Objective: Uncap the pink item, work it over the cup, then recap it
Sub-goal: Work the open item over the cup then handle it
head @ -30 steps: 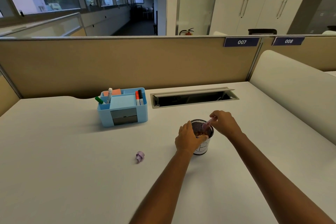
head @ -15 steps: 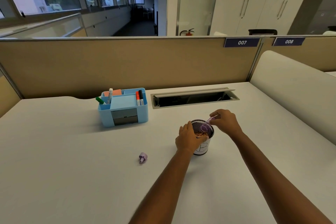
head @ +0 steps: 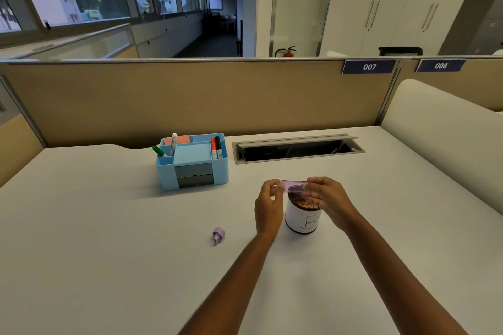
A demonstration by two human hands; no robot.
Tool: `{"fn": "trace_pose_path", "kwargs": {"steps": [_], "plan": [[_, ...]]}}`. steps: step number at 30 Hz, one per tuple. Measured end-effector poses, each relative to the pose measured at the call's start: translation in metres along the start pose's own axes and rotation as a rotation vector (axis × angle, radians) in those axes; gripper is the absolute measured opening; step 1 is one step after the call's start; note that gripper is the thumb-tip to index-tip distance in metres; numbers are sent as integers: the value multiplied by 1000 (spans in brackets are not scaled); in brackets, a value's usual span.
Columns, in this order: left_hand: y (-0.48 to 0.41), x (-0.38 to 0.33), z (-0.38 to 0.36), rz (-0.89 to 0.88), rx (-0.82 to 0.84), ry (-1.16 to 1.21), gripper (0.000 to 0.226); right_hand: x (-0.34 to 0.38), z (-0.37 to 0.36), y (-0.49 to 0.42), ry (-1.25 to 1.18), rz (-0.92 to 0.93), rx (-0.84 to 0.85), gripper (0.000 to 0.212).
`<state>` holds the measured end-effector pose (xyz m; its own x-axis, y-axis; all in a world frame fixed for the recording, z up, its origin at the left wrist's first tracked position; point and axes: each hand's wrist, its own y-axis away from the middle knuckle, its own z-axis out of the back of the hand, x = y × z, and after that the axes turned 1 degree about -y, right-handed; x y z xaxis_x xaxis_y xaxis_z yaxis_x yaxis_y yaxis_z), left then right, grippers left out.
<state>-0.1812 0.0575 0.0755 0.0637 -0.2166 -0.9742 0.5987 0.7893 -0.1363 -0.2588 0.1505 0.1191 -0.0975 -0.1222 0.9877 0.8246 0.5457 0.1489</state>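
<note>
A white cup [head: 302, 219] marked with a letter B stands on the desk, with brownish shavings inside. The pink item [head: 291, 187], a small translucent pink piece, lies level just above the cup's far rim. My left hand [head: 268, 205] pinches its left end and my right hand [head: 328, 200] grips its right end. Its pink cap [head: 218, 235] rests on the desk to the left of the cup, apart from both hands.
A blue desk organiser [head: 192, 162] with markers and sticky notes stands behind and to the left. An open cable slot [head: 298, 148] runs along the back of the desk. A tan partition [head: 190, 100] closes the far side and a cream panel [head: 446, 139] the right.
My left hand has let go of the cup's side and risen to take the pink item's left end. The item has turned from tilted into the cup to level above the rim.
</note>
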Motion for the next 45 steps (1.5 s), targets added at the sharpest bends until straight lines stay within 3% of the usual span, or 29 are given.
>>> {"fn": "trace_pose_path", "kwargs": {"steps": [10, 13, 18, 21, 26, 31, 34, 38, 40, 45], "plan": [[10, 20, 39, 517, -18, 541, 30, -46, -54, 23, 236, 140, 142, 22], [16, 30, 49, 571, -29, 439, 33, -60, -75, 30, 263, 129, 158, 17], [13, 49, 83, 413, -221, 203, 32, -75, -105, 29, 455, 159, 183, 11], [12, 60, 103, 355, -293, 198, 33, -83, -125, 27, 743, 283, 258, 22], [14, 64, 121, 417, -281, 93, 41, -91, -149, 23, 1127, 452, 576, 59], [20, 70, 129, 427, -203, 6, 42, -103, -146, 24, 1275, 528, 558, 29], [24, 75, 134, 403, -154, -18, 37, -107, -136, 23, 1089, 449, 434, 22], [31, 80, 136, 336, -79, -15, 32, -95, -126, 31, 330, 83, 192, 13], [34, 79, 133, 310, -39, -28, 32, -90, -122, 32, 72, -10, 150, 14], [39, 77, 123, 238, 50, -87, 35, -82, -120, 36, -58, -14, 243, 32]]}}
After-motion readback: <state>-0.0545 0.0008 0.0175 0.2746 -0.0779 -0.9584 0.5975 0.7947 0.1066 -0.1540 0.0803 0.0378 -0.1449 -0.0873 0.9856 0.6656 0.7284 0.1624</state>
